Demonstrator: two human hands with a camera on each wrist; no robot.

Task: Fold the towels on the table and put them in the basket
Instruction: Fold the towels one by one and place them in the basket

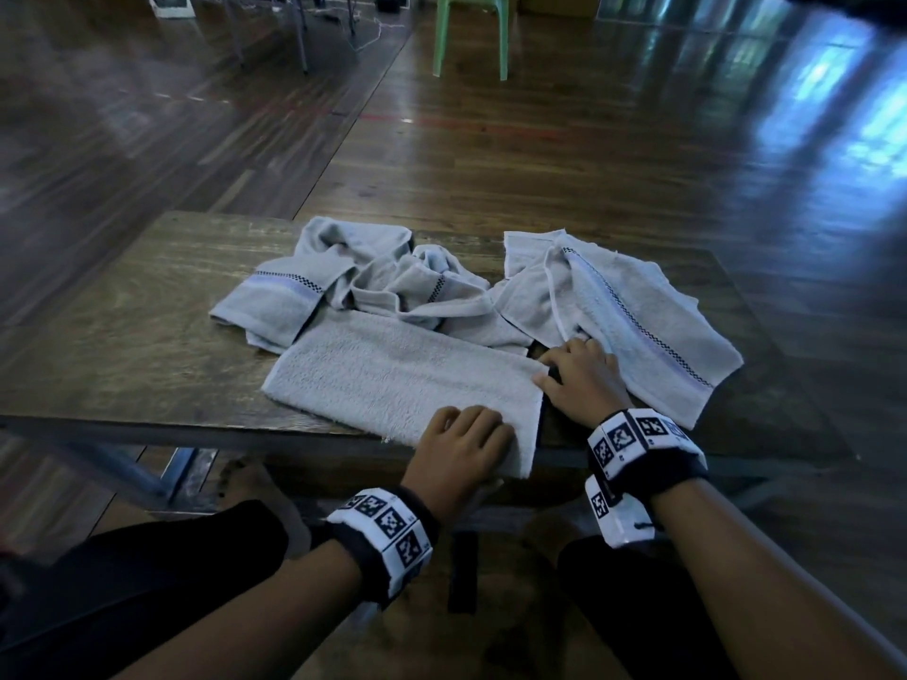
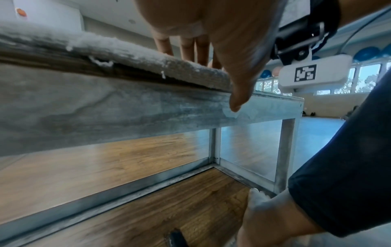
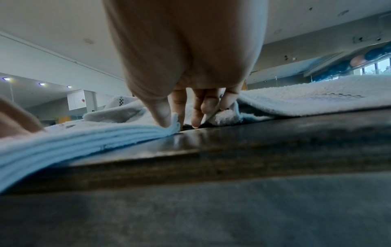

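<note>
A grey folded towel [image 1: 402, 380] lies in several layers at the front of the wooden table [image 1: 147, 311]. My left hand [image 1: 471, 419] rests on its near right corner, fingers [image 2: 186, 53] pressing the top of the towel [image 2: 127, 53] while the thumb hangs over the table's front edge. My right hand [image 1: 559, 365] is at the towel's right edge. There the thumb and index finger pinch the far right corner of the folded towel [image 3: 84, 137], whose edge stands up between them in the right wrist view. No basket is in view.
A crumpled grey towel [image 1: 343, 277] lies behind the folded one, and another [image 1: 633, 316] is spread to the right, touching my right hand's outer fingers. A green chair [image 1: 471, 31] stands far back on the wooden floor. My knees are under the table's front edge.
</note>
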